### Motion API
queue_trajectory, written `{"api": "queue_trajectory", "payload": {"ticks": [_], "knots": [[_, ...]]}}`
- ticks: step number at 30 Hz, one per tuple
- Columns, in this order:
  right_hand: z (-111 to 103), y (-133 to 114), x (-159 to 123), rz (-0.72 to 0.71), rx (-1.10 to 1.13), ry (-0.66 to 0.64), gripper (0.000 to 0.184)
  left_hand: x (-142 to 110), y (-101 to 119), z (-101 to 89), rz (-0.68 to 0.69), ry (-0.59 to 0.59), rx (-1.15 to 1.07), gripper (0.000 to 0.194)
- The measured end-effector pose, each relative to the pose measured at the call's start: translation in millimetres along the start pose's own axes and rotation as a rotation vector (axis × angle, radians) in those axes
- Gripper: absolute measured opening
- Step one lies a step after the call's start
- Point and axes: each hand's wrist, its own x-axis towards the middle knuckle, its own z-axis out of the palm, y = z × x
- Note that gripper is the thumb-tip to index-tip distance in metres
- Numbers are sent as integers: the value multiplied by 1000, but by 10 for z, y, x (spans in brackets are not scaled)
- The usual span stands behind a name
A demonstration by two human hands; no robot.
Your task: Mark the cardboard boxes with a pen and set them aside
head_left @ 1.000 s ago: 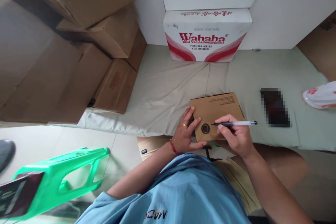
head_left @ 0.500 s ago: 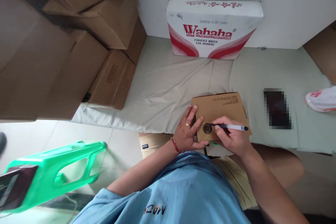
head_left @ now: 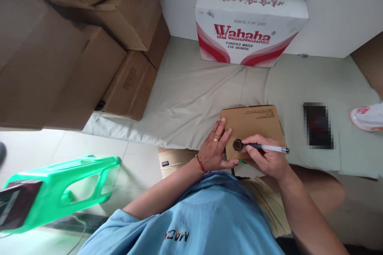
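Note:
A small brown cardboard box [head_left: 253, 121] with printed lines along its far edge lies at the near edge of the cloth-covered surface. My left hand [head_left: 214, 147], wearing a gold ring and a red bracelet, holds its left near corner, fingers apart on the top and thumb along the near side. Between the fingertips of my right hand [head_left: 269, 157] is a pen [head_left: 269, 148] with a black grip and a clear barrel. Its tip end is at the right side of a dark ring [head_left: 237, 145] on the box top. Whether the ring is drawn or a flat object, I cannot tell.
A blurred-out dark rectangular thing [head_left: 318, 125] lies to the right, near a white-and-red object [head_left: 366, 117]. A white Wahaha water carton [head_left: 249, 28] stands at the back. Brown cartons [head_left: 128, 83] are stacked left. A green plastic stool [head_left: 60, 175] stands on the floor, bearing a dark device.
The view has shifted slightly. Near the dark ring, the pen tip has moved a little, staying at its right side. My left hand keeps its place on the box.

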Motion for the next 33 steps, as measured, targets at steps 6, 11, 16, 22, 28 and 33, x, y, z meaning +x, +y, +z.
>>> {"api": "queue_trajectory", "payload": {"ticks": [6,11,16,22,28,33], "knots": [[52,7,-7,47,-19,13,16,11,26,-13,-11,-22,8,126],[74,-4,8,32,-58,20,14,14,24,-1,9,8,37,121],[66,-15,31,-50,-54,-9,13,9,23,3,-2,-2,36,120],[46,-6,33,-64,-42,-72,13,9,19,8,-9,-16,39,124],[23,-11,35,-109,-54,-84,11,9,13,10,7,7,46,122],[20,29,26,-105,-35,-83,12,5,-6,29,23,26,70,122]]}}
